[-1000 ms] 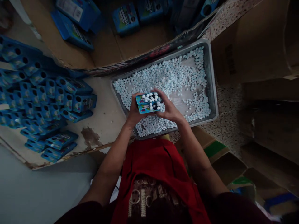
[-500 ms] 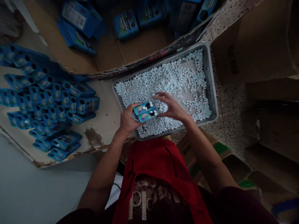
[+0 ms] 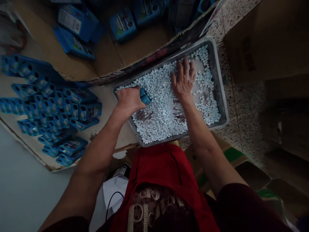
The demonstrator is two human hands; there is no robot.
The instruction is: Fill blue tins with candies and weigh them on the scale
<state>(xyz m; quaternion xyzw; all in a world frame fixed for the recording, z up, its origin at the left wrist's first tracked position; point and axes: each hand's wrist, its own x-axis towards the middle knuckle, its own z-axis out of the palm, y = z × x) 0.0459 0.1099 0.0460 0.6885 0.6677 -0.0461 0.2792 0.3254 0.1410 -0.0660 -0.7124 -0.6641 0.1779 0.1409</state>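
A grey metal tray (image 3: 224, 93) holds a spread layer of small pale blue and white candies (image 3: 160, 93). At the tray's left side my left hand (image 3: 130, 98) is closed around small blue candy boxes (image 3: 145, 96), tilted down against the candies; their far ends are hidden by the hand. Farther right, my right hand (image 3: 183, 80) lies palm down on the candies with its fingers stretched out and slightly apart. Bare tray bottom shows near both hands.
Many blue boxes (image 3: 58, 100) stand in rows on the worn table at left. Beyond the tray is an open cardboard box (image 3: 101, 66) with larger blue packs (image 3: 123, 25). Brown cartons (image 3: 263, 42) stand on the speckled floor (image 3: 235, 87) at right.
My left hand has tipped the blue candy boxes down into the candies. My right hand has moved from beside the boxes to the far side of the tray and flattened onto the candies.
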